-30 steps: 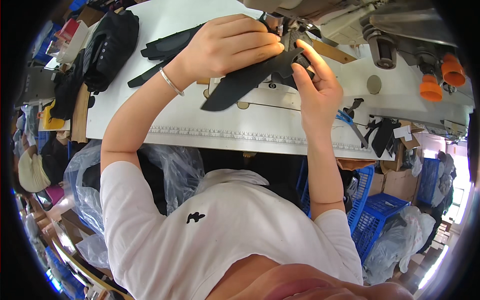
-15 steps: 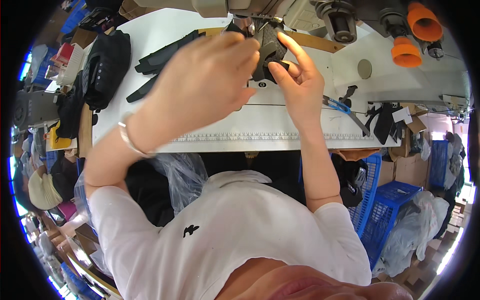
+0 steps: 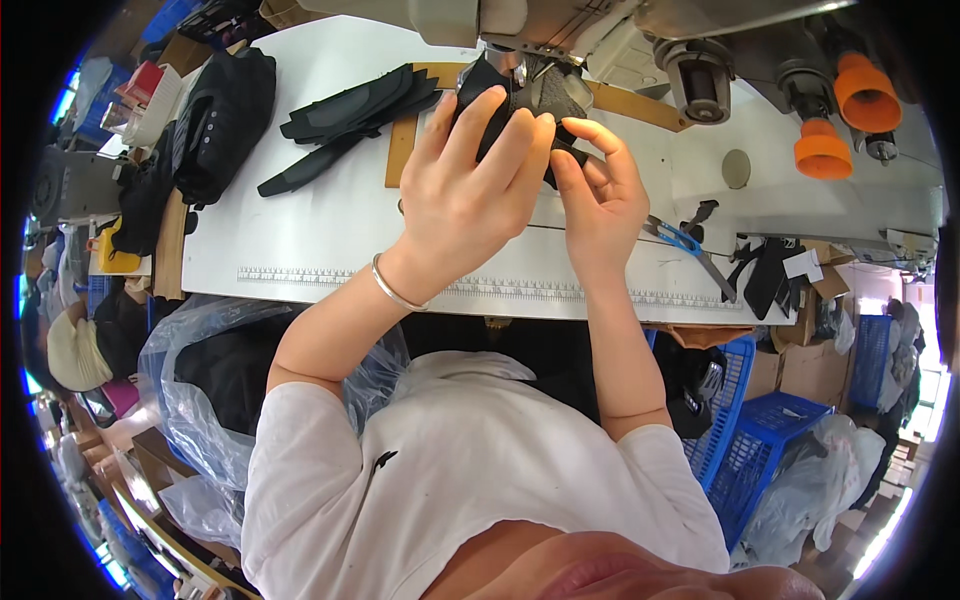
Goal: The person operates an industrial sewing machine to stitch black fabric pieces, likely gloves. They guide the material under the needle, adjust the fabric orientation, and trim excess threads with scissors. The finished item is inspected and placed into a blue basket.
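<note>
Under the sewing machine head (image 3: 420,18) lies a black fabric piece (image 3: 487,80), with a dark grey textured part (image 3: 553,92) beside it. My left hand (image 3: 470,185) rests over the black fabric, fingers spread and tips on it; its thumb is hidden. At the right edge of the work, my right hand (image 3: 605,205) is closed, pinching the fabric between thumb and fingers. The needle area is partly covered by the fabric and the metal parts around it.
Several black fabric strips (image 3: 360,105) lie left of my hands on the white table (image 3: 330,225). A ruler strip (image 3: 540,290) runs along its front edge. Blue-handled scissors (image 3: 680,238) lie on the right. Orange cones (image 3: 822,150) hang at the upper right; a black bundle (image 3: 225,125) sits far left.
My left hand, blurred and raised over the table before, has come down onto the fabric with its fingers spread. A black piece now shows at the left of the needle. My right hand keeps its pinch.
</note>
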Demonstrator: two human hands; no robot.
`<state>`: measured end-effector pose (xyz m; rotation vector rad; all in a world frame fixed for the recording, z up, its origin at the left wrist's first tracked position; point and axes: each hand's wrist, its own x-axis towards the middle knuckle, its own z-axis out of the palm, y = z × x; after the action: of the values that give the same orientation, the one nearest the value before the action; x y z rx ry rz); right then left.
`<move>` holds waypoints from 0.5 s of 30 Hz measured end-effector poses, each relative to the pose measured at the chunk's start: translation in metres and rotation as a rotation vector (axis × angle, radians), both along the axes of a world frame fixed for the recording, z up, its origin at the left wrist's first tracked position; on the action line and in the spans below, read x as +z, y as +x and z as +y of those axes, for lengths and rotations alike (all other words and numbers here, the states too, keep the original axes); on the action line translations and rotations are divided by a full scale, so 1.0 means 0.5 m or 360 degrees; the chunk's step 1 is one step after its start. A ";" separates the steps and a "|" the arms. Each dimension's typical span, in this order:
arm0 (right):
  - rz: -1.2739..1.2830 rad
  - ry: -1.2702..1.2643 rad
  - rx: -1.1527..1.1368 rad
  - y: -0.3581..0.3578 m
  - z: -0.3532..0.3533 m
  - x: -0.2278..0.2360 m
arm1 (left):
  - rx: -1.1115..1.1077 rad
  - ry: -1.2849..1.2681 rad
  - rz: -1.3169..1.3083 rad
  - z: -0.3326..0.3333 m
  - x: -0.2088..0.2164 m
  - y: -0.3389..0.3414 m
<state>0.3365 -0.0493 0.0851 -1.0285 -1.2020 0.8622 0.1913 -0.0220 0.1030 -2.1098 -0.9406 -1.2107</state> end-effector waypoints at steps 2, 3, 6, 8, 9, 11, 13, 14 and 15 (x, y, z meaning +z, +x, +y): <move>0.0010 0.0026 0.0001 0.000 0.001 -0.004 | -0.0006 -0.0005 0.0005 -0.001 -0.001 -0.002; 0.0001 0.0047 -0.0007 -0.001 0.001 -0.004 | -0.0009 -0.0009 0.0014 -0.002 -0.002 -0.004; -0.0037 0.0087 -0.0016 -0.003 0.003 -0.003 | 0.0004 0.0013 0.0026 -0.001 -0.005 -0.006; -0.0059 0.0069 -0.0017 -0.002 0.001 -0.001 | 0.0008 0.0026 0.0010 -0.001 -0.009 -0.005; -0.0070 0.0059 -0.0020 -0.002 0.000 0.000 | 0.0003 0.0030 -0.0007 0.000 -0.011 -0.004; -0.0100 0.0039 -0.0023 -0.001 -0.001 0.001 | 0.0007 0.0035 -0.0033 0.001 -0.013 -0.004; -0.0133 0.0013 -0.0023 0.001 -0.002 0.004 | 0.0014 0.0031 -0.0044 0.000 -0.015 -0.004; -0.0153 0.0010 -0.0028 0.001 -0.002 0.006 | 0.0010 0.0036 -0.0066 0.001 -0.015 -0.002; -0.0173 0.0007 -0.0033 0.002 -0.002 0.008 | 0.0007 0.0041 -0.0088 0.001 -0.017 -0.001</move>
<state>0.3375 -0.0503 0.0891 -1.0941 -1.2816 0.7956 0.1910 -0.0213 0.0948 -2.0628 -0.9485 -1.2784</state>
